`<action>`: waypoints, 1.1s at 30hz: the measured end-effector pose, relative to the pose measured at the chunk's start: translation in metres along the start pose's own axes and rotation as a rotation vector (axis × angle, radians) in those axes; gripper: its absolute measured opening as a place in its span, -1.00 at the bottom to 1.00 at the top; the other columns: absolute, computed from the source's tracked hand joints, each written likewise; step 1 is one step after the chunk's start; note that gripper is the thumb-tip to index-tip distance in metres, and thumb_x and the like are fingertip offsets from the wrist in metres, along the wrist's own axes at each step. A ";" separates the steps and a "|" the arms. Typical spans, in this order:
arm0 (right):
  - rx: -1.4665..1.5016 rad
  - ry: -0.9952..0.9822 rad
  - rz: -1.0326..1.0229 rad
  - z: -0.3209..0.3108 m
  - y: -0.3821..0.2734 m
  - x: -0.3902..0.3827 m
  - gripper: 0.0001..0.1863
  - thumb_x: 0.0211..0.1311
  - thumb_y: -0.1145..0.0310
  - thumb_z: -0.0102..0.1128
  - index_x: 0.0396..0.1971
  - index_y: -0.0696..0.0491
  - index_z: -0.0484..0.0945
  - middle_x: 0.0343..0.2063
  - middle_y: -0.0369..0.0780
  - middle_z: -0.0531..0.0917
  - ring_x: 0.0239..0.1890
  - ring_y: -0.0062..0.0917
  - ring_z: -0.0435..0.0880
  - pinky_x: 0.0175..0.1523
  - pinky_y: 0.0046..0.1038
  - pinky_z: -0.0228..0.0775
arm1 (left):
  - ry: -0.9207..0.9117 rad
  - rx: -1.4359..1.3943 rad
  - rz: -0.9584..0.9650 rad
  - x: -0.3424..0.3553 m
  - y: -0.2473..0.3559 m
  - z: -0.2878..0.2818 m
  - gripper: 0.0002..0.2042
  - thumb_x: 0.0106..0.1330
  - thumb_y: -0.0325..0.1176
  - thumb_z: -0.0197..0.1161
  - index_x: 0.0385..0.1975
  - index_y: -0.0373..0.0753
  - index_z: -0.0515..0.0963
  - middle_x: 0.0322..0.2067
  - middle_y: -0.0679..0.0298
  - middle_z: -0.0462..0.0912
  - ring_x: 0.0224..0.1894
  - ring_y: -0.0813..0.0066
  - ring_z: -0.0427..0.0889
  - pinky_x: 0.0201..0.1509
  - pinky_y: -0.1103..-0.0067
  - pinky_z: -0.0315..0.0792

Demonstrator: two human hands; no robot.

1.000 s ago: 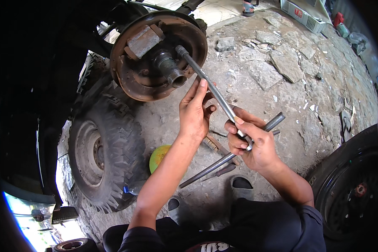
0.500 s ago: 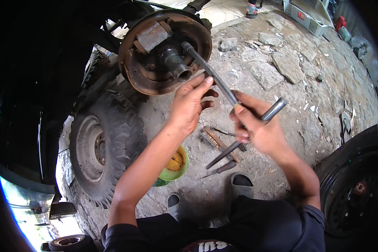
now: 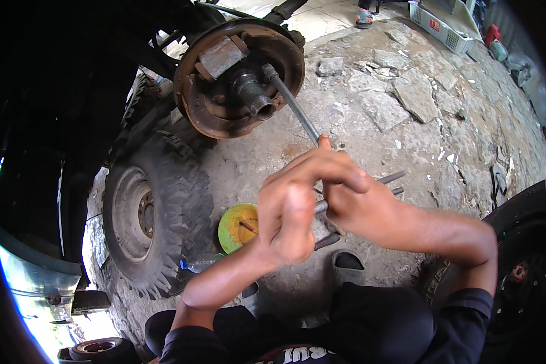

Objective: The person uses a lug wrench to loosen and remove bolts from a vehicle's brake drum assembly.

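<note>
A T-handle socket wrench (image 3: 297,115) slants down from a rusty brake backing plate (image 3: 203,119); its socket end sits against the plate beside the axle tube (image 3: 253,96). My right hand (image 3: 364,209) is closed around the wrench's handle end, a finger or thumb pointing up along the shaft. Close against it, my left hand (image 3: 288,212) is curled where the crossbar enters its fingers, slightly blurred. Between the two hands a short piece of the bar shows. Much of the handle is hidden behind them. Two rod ends stick out beyond my right hand.
A green bowl (image 3: 229,229) with yellowish-brown contents and a clear bottle (image 3: 205,262) sit on the ground. A large tyre (image 3: 170,224) stands left, a dark wheel (image 3: 519,273) right. Below my hands lies a dark tool handle (image 3: 326,241). Flat stones (image 3: 415,97), a crate (image 3: 446,33) and another person's sandalled foot (image 3: 364,18) are farther off.
My left hand has left the wrench shaft and come down to the handle beside my right hand. The crossbar has turned, and my right hand has shifted lower.
</note>
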State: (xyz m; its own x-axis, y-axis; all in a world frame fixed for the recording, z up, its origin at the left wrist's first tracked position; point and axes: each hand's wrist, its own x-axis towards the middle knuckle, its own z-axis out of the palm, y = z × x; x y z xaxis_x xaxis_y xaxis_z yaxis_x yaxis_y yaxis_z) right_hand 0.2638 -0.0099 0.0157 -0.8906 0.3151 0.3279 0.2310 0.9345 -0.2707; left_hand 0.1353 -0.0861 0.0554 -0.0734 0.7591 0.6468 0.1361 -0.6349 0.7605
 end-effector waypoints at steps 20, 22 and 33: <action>1.511 0.276 0.630 0.013 -0.020 -0.027 -0.48 0.44 0.40 -0.06 0.31 0.22 0.10 -0.52 -0.34 0.37 -0.61 -0.75 0.29 -0.52 -0.62 0.16 | 0.411 -0.419 -0.737 0.001 -0.095 -0.026 -0.75 0.41 -0.34 0.12 0.02 -0.24 0.51 -0.11 0.27 0.62 -0.16 0.45 0.63 -0.12 0.43 0.57; 1.593 0.297 0.648 0.018 -0.017 -0.024 -0.47 0.44 0.38 -0.05 0.31 0.22 0.09 -0.47 -0.32 0.39 -0.61 -0.74 0.28 -0.52 -0.62 0.16 | 0.453 -0.423 -0.751 0.004 -0.097 -0.027 -0.78 0.39 -0.33 0.16 -0.04 -0.21 0.55 -0.17 0.31 0.63 -0.22 0.47 0.64 -0.16 0.45 0.57; 2.152 0.443 0.596 0.037 -0.017 -0.006 -0.49 0.34 0.33 0.00 0.24 0.16 0.22 -0.41 -0.32 0.32 -0.69 -0.81 0.18 -0.56 -0.69 0.07 | 0.450 -0.260 -0.774 0.019 -0.102 -0.043 -0.81 0.34 -0.31 0.23 -0.11 -0.17 0.58 -0.24 0.35 0.63 -0.23 0.53 0.62 -0.22 0.44 0.57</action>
State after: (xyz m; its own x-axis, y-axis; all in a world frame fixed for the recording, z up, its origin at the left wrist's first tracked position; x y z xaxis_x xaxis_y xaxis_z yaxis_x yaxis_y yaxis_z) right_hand 0.2508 -0.0336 -0.0151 -0.7204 0.6862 -0.1010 -0.5425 -0.6481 -0.5345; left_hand 0.0776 -0.0130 -0.0074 -0.4345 0.8918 -0.1263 -0.3326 -0.0285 0.9426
